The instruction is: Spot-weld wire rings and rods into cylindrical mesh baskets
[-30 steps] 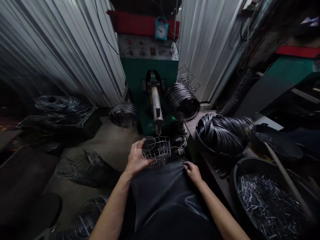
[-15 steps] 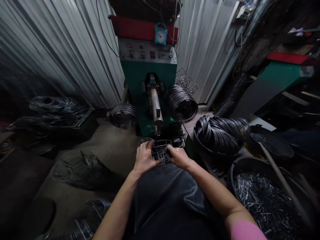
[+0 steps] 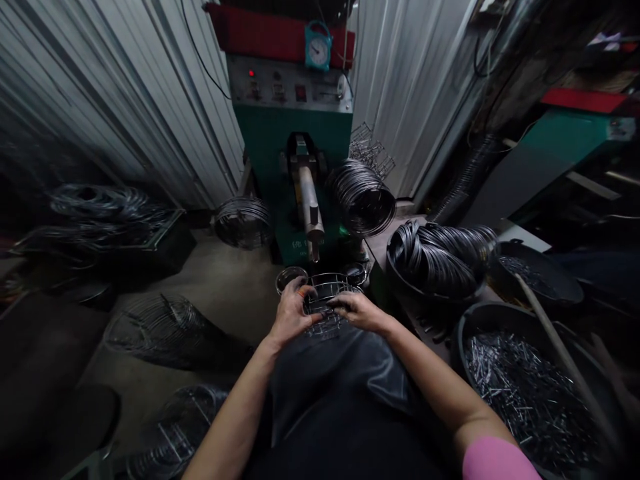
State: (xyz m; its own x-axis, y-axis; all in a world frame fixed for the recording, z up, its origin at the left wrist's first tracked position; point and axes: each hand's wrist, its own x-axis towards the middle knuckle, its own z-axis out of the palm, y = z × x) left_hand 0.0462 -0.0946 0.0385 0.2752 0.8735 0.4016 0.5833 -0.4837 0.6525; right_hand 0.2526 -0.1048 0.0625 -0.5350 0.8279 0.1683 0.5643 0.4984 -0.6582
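A small round wire basket (image 3: 326,300) rests on my lap, just below the tip of the green machine's metal arm (image 3: 309,207). My left hand (image 3: 291,315) grips its left side, fingers curled over the rim. My right hand (image 3: 359,311) is closed over its right rim. A black apron (image 3: 340,393) covers my knees under the basket.
The green machine (image 3: 290,133) with a blue clock stands against corrugated metal walls. Coils of wire rings (image 3: 363,197) hang beside it. Black tubs at the right hold rings (image 3: 440,260) and short metal rods (image 3: 525,393). Finished wire baskets (image 3: 155,327) lie on the floor at left.
My right hand came off my lap and closed on the basket's right rim. Both hands now hold the basket, which has turned more upright under the machine's arm.
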